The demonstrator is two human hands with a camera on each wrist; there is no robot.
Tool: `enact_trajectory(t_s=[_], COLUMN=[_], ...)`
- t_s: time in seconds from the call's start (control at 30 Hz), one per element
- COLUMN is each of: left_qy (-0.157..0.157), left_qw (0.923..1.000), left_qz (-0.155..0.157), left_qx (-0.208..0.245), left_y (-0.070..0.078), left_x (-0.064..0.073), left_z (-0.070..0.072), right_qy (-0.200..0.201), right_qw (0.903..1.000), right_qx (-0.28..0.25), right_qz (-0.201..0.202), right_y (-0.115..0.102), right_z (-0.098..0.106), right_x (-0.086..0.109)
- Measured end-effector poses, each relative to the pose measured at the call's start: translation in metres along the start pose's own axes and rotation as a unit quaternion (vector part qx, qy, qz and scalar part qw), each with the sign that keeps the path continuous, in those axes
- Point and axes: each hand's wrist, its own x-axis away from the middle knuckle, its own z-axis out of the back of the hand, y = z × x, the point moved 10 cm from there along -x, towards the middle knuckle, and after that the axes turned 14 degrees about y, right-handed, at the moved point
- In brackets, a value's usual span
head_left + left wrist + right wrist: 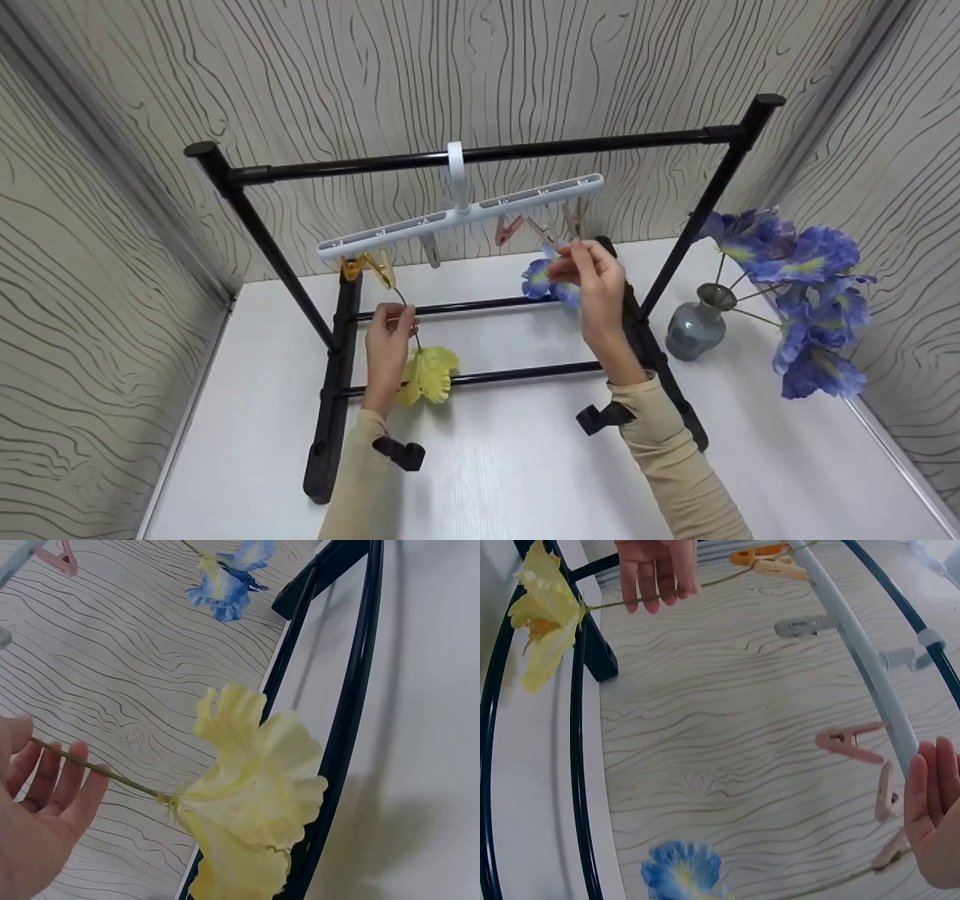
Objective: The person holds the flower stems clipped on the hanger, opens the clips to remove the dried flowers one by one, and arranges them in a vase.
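Pinched by its thin stem, a yellow artificial flower hangs head down from my left hand. Its stem runs up to the yellow-orange clothespins at the left end of a pale clip hanger. My right hand is raised by the hanger's right end, its fingers fairly straight in the right wrist view and close to the beige clothespins. Below that end hangs a blue flower, its stem reaching a beige clip beside the hand. Whether the right fingertips touch a clip or the stem is unclear.
The hanger hooks over the top bar of a black rack on a white table. A pink clip and a grey clip dangle from it. On the right stands a grey vase with several blue flowers.
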Motion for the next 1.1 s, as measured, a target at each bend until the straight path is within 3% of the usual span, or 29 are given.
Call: enact_trajectory(t_s=[0.23, 0.53, 0.97, 1.1], left_qy=[0.005, 0.013, 0.004, -0.008], left_qw=[0.9995, 0.9995, 0.9993, 0.9995], left_qz=[0.029, 0.022, 0.037, 0.029], left_qx=[0.014, -0.016, -0.009, 0.005], left_y=[-0.003, -0.003, -0.001, 0.0], left_x=[0.004, 0.007, 0.013, 0.014], left_z=[-0.002, 0.0, 0.0, 0.0], right_qy=[-0.049, -0.1, -0.2, -0.226], right_qw=[0.9987, 0.9948, 0.976, 0.9674], right_qx=[-0.012, -0.002, -0.019, -0.018], right_qz=[0.006, -0.015, -0.084, -0.114], right_y=[0.004, 0.013, 0.034, 0.043], right_z=[-0.029, -0.062, -0.116, -0.13], right_x=[0.009, 0.026, 0.052, 0.057])
